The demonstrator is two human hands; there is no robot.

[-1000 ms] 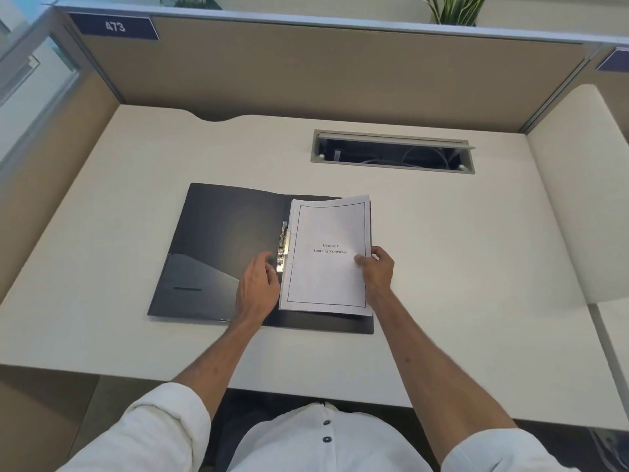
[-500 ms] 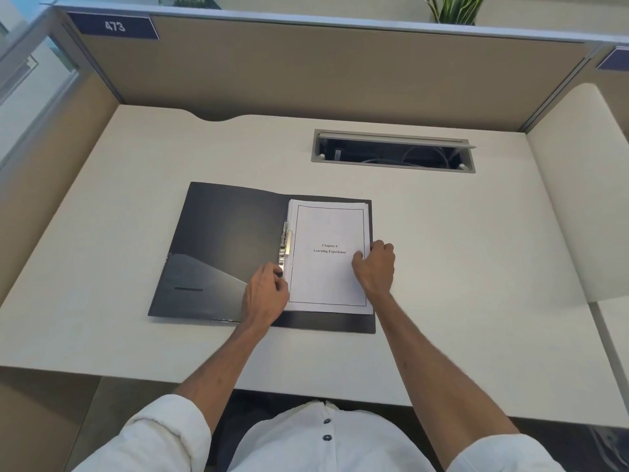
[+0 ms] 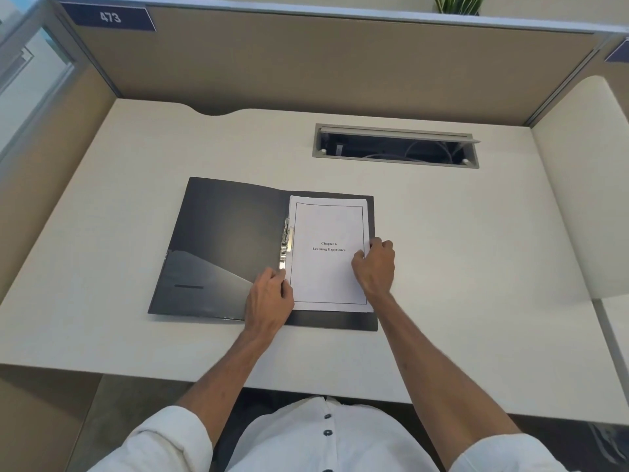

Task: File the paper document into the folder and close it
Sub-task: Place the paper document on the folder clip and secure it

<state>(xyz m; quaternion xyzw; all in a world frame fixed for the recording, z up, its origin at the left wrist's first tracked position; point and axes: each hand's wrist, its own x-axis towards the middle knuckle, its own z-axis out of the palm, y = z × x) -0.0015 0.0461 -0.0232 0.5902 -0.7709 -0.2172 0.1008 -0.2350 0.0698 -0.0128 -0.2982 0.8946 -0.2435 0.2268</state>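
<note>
A black folder (image 3: 221, 247) lies open flat on the desk. A white paper document (image 3: 328, 267) with a printed title lies on the folder's right half, its left edge against the metal clip (image 3: 286, 241) at the spine. My left hand (image 3: 270, 298) rests at the lower end of the clip, fingers curled on the paper's left edge. My right hand (image 3: 374, 264) grips the paper's right edge, thumb on top of the sheet.
The cream desk (image 3: 459, 267) has an open cable tray (image 3: 394, 146) behind the folder. Beige partition walls (image 3: 306, 63) close the back and sides. A second desk surface (image 3: 585, 185) adjoins on the right.
The paper has settled flat and square on the folder's right half, against the clip. My left hand moved right onto the clip's lower end; my right hand shifted over the paper's right edge.
</note>
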